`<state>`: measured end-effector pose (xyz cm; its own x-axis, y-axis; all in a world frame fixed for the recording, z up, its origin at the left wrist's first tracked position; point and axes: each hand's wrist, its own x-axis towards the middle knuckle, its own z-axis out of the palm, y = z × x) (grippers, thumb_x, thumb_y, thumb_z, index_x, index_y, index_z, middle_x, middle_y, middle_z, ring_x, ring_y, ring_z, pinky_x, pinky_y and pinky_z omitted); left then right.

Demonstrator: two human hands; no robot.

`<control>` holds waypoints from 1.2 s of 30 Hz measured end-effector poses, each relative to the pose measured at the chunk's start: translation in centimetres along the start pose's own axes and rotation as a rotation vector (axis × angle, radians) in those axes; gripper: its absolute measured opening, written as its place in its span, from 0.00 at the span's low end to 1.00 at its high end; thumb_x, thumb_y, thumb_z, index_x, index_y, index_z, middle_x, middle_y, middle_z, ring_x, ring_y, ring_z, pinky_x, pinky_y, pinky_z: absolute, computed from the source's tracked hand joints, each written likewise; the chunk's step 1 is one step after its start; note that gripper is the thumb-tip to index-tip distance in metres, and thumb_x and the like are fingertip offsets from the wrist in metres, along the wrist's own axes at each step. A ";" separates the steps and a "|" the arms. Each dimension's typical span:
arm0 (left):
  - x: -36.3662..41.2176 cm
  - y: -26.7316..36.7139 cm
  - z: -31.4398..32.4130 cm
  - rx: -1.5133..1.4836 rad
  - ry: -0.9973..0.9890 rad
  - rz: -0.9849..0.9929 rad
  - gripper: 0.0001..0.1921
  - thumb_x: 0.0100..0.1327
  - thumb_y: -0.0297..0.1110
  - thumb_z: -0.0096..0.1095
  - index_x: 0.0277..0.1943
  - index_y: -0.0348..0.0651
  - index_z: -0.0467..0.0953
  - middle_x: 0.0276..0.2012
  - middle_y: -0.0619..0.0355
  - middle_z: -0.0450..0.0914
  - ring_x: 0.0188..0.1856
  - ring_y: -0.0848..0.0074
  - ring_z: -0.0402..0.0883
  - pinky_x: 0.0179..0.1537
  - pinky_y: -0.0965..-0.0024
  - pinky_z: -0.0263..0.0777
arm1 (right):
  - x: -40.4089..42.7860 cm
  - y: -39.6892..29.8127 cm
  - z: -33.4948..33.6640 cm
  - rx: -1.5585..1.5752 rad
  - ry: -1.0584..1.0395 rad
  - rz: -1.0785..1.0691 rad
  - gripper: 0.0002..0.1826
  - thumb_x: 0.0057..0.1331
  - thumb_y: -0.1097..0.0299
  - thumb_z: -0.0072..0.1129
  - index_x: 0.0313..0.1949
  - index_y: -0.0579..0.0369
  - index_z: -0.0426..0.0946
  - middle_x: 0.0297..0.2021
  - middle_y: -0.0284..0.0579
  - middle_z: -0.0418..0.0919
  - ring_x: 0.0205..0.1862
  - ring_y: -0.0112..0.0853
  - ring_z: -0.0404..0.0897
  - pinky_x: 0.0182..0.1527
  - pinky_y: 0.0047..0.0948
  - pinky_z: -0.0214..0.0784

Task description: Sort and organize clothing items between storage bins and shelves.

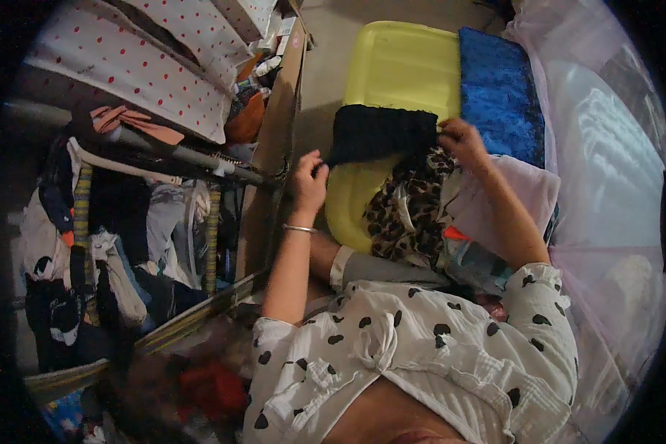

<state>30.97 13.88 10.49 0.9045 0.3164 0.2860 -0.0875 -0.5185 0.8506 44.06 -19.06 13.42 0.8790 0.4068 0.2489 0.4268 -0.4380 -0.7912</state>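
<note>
A black piece of fabric [386,132] stretches between my two hands over a yellow-green plastic lid or bin top [410,64]. My left hand [311,180] pinches its lower left corner between thumb and fingers. At its right edge, my right hand [459,139] grips the upper right corner. Leopard-print cloth [408,208] lies bunched below the fabric, partly on the yellow-green plastic. Beside it, a pale pink cloth [510,191] lies partly under my right forearm.
To the right are a folded blue cloth [499,97] and sheer pinkish netting [605,222]. On the left, clothes [166,222] hang below a metal rail [188,158]. An open cardboard box [275,105] with mixed items stands beside white fabric with red dots [139,72].
</note>
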 end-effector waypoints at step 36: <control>-2.4 13.0 -4.4 -0.356 -0.163 -0.001 0.19 0.44 0.19 0.51 0.43 0.34 0.70 0.38 0.51 0.75 0.45 0.71 0.72 0.50 0.71 0.63 | -3.5 -17.2 6.9 0.637 -0.333 0.021 0.29 0.49 0.78 0.56 0.53 0.61 0.64 0.49 0.45 0.69 0.47 0.32 0.72 0.47 0.26 0.66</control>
<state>25.84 9.87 22.75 0.9566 0.1712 0.2358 -0.2003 -0.2014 0.9588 32.13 -7.40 22.30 0.7306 0.6709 0.1270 0.1144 0.0632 -0.9914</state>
